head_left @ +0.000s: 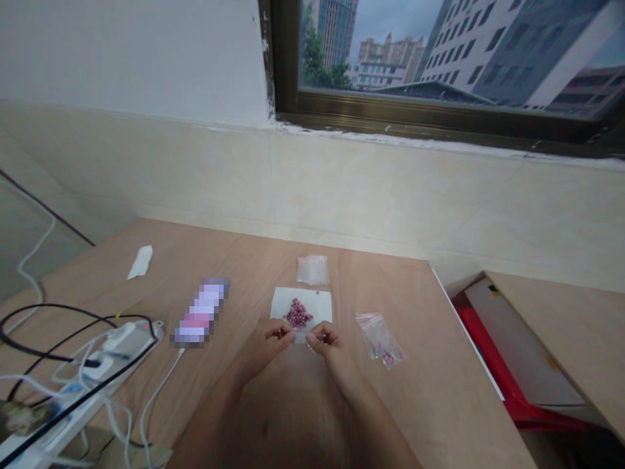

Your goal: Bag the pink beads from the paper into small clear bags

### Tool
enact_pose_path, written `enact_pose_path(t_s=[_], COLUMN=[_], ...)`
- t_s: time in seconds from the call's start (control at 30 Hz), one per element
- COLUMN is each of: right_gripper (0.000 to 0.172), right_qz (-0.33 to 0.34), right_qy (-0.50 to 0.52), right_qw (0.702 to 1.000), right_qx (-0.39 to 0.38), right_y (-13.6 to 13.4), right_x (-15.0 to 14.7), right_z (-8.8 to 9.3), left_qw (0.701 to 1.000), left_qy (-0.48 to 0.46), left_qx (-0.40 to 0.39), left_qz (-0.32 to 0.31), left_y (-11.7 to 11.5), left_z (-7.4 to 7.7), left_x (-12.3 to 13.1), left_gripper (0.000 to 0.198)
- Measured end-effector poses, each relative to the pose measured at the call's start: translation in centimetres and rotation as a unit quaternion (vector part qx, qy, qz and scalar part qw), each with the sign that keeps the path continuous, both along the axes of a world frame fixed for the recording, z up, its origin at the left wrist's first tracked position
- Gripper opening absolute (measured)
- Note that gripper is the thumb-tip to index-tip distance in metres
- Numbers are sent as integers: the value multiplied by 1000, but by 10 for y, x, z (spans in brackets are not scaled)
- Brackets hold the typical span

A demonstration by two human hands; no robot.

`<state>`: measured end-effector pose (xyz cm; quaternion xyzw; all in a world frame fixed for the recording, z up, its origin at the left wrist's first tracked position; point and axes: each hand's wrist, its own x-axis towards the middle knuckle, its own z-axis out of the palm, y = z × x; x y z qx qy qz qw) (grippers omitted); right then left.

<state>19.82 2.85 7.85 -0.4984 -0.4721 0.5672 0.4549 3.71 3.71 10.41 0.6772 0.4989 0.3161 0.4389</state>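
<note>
A small heap of pink and dark beads [298, 314] lies on a white sheet of paper [282, 298], with a stray bead near the paper's far edge. My left hand [274, 337] is at the sheet's near left edge, thumb and fingers pinched together. Opposite it, a short gap away, my right hand [326, 339] is also closed in a pinch. Something thin and pale shows by the right fingertips, too small to name. Whatever the left fingers hold is hidden. To the right lies a clear plastic bag [378, 335] with a few pink beads in its near end.
Beyond the paper sits a stack of clear bags [312, 269]. On the left are a blurred-out phone [201, 312] on a white cable, a white paper scrap [140, 262] and a power strip [124, 345] with tangled cords. The wooden table [424, 391] meets the wall behind.
</note>
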Motion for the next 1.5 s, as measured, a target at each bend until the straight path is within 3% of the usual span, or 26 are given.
enact_pose_path(t_s=[0.27, 0.4, 0.53, 0.63, 0.77, 0.97, 1.07, 1.17, 1.23, 1.37, 1.5], right_gripper=[24, 23, 26, 32, 33, 28, 31, 40, 39, 40, 29], right_qz=[-12, 8, 20, 4, -82, -134, -168, -205, -206, -208, -160], right_qy=[24, 33, 17, -34, -144, -292, -339, -398, -511, -653, -653], right_qw=[999, 999, 999, 999, 986, 947, 925, 894, 834, 727, 741], right_qx=[-40, -34, -38, -35, 4, -11, -16, 7, 35, -41, 1], right_y=[-8, -7, -9, -4, 37, 156, 175, 147, 109, 28, -15], right_x=[-1, -5, -7, 0, 17, 21, 18, 30, 47, 85, 108], right_z=[1, 2, -9, -21, -28, -28, -25, -23, -25, -35, -49], left_qw=[999, 998, 994, 990, 980, 971, 969, 969, 970, 973, 973], left_qy=[9, -5, -29, -54, -82, -93, -94, -102, -100, -89, -98], left_qx=[-32, -19, -38, -69, -103, -113, -119, -129, -127, -124, -136], left_qz=[-3, 52, 95, 112, 147, 187, 193, 185, 179, 171, 155], left_y=[-7, -5, 4, 8, 7, 6, 8, 9, 9, 6, 0], left_z=[-12, -12, -9, -15, -36, -57, -59, -60, -61, -59, -57], left_x=[-6, -9, -7, -8, -19, -36, -42, -48, -51, -49, -43], left_gripper=[24, 22, 23, 26, 27, 27, 27, 28, 28, 28, 28])
